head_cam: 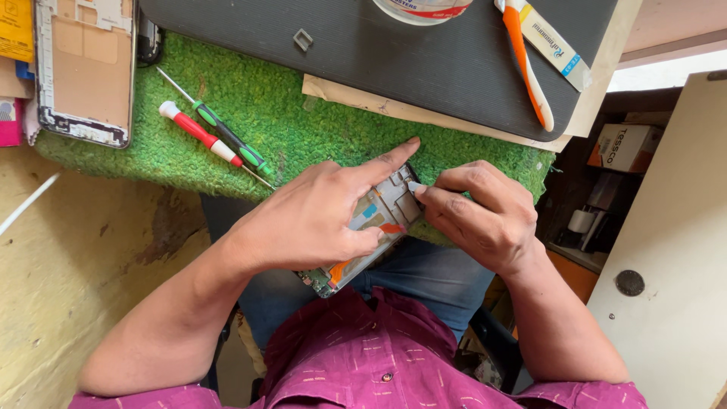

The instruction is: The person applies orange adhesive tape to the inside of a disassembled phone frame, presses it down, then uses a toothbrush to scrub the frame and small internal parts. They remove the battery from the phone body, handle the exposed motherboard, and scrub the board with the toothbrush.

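Observation:
My left hand (318,216) grips an opened phone body (379,220), its circuit board and orange and blue parts showing, held at the near edge of a green turf mat (257,113). The index finger stretches out along the phone's top edge. My right hand (477,212) pinches a small pale piece (416,186) against the phone's upper right corner. Most of the phone is hidden under my left palm.
A red-handled screwdriver (198,132) and a green-handled screwdriver (227,138) lie on the turf to the left. A phone frame (83,68) rests at the far left. A dark mat (424,60) holds an orange tool (526,64), a tape roll (420,9) and a small square part (303,39). A white cabinet (674,250) stands right.

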Motion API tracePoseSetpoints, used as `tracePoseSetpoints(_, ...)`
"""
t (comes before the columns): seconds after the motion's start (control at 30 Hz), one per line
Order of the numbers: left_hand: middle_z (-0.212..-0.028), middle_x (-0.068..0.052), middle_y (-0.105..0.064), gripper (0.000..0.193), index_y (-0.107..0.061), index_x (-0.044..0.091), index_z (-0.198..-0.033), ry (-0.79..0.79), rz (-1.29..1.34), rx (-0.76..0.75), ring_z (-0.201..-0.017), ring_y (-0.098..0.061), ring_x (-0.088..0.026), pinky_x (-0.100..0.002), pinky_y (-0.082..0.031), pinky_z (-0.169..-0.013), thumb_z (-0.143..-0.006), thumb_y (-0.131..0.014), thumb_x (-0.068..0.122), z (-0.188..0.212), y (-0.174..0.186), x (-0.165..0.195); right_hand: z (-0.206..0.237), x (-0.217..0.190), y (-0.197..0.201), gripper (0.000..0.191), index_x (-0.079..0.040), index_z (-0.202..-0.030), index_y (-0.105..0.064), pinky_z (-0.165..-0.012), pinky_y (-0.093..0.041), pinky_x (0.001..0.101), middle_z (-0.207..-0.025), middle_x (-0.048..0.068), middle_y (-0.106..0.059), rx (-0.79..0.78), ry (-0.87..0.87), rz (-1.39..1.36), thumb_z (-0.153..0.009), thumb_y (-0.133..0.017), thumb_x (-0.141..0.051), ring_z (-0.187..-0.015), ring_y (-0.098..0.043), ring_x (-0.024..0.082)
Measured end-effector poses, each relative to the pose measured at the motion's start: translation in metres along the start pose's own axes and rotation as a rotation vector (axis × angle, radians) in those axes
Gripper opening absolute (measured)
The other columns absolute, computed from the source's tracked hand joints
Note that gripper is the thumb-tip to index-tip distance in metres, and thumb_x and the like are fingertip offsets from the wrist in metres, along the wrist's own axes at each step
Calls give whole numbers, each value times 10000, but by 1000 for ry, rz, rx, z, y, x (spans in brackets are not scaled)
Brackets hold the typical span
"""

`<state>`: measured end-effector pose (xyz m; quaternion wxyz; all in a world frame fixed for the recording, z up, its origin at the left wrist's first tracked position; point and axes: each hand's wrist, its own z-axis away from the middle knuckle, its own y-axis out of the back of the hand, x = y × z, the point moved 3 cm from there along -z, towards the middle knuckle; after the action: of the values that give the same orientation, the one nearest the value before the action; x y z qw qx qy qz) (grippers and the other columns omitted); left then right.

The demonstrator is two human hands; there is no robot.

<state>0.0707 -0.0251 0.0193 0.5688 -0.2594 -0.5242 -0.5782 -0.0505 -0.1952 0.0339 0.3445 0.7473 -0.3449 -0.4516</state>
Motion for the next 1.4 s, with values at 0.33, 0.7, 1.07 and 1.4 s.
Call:
tracePoseSetpoints(0.33,-516,-190,-549,967,-329,182,-1588,-7,6,5,-500,-614,-354,-439,-522,-608,-698,-704,232,0,0,0,0,0,0,286,-16,-1019,-742,-700,-556,371,-933,108,-652,11,2,5,-758,-856,2,-803,-675,264)
tracePoseSetpoints(0.7,-523,-196,-565,966,-333,196,-1588,20,-5,-1,-517,-623,-358,-444,-521,-622,-697,-705,237,1,0,0,-1,0,0,310,-15,-1039,-748,-698,-554,373,-932,108,-654,3,0,3,-747,-854,-3,-796,-673,262)
tracePoseSetpoints(1.07,-524,-189,-557,964,-335,178,-1587,-15,10,10,-503,-617,-352,-437,-527,-617,-699,-707,235,0,0,1,1,0,0,308,-9,-1036,-744,-698,-557,370,-924,109,-653,13,6,4,-748,-853,6,-793,-670,262)
tracePoseSetpoints(1.4,-512,-184,-553,959,-327,181,-1590,-3,8,3,-496,-614,-352,-440,-520,-604,-709,-703,234,0,0,1,2,0,-2,212,-20,-926,-726,-605,-523,348,-840,85,-635,77,36,62,-775,-857,52,-702,-654,236)
